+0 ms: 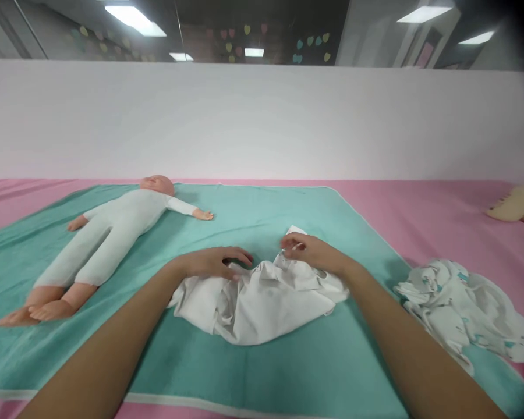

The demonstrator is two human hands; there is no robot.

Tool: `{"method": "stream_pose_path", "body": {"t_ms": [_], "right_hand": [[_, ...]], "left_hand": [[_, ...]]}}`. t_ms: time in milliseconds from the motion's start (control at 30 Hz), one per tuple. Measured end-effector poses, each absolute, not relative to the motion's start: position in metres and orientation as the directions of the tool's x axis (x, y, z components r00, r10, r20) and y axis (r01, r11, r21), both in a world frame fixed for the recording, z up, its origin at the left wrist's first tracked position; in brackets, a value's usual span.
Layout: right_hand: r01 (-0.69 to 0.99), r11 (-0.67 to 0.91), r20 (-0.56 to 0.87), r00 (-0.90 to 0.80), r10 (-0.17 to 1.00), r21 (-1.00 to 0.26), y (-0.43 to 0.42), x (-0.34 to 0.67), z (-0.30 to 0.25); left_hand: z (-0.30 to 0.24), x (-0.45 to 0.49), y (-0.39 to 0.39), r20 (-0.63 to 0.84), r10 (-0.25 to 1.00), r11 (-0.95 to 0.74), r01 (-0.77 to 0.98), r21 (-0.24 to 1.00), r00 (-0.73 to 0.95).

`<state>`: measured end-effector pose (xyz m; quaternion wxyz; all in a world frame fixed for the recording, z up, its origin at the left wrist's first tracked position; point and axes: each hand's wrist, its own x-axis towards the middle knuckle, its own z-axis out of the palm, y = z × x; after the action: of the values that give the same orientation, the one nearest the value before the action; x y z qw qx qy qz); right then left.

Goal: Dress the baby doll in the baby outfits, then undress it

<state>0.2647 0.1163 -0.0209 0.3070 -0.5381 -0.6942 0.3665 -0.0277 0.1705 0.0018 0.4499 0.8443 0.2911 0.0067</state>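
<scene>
A crumpled white garment [266, 308] lies on the turquoise mat in front of me, its folds hiding its exact kind. My left hand [213, 262] rests over its left upper part. The fingers there are curved and apart, with the thumb near the fabric. At the upper right of the garment, my right hand [312, 251] has its fingers bent together around a raised bit of the cloth. To the left, a baby doll [122, 218] in a white long-sleeved suit lies on its back, its head toward the wall and its bare feet toward me.
The turquoise mat [262, 372] with a white edge lies over a pink cover [419, 215]. A second bunched white cloth [458, 308] with teal prints sits at the right. Part of a beige foot-shaped object [515, 202] shows at the right edge. A white wall [244, 122] rises behind.
</scene>
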Motion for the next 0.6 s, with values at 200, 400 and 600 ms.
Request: {"method": "stream_pose_path", "body": {"t_ms": [200,400,600], "right_hand": [[0.675,0.303,-0.105,-0.492,0.864,-0.673,0.099,0.232,-0.011],[0.674,0.316,0.314,-0.13,0.94,-0.668,0.104,0.231,-0.014],[0.647,0.354,0.644,0.283,0.71,-0.675,0.115,0.244,-0.018]], "left_hand": [[-0.003,-0.023,0.171,-0.237,0.501,-0.519,0.508,0.688,0.832],[0.002,-0.03,0.171,-0.267,0.596,-0.347,0.542,0.765,0.758],[-0.007,-0.022,0.172,-0.091,0.799,-0.405,0.644,0.649,0.595]]}}
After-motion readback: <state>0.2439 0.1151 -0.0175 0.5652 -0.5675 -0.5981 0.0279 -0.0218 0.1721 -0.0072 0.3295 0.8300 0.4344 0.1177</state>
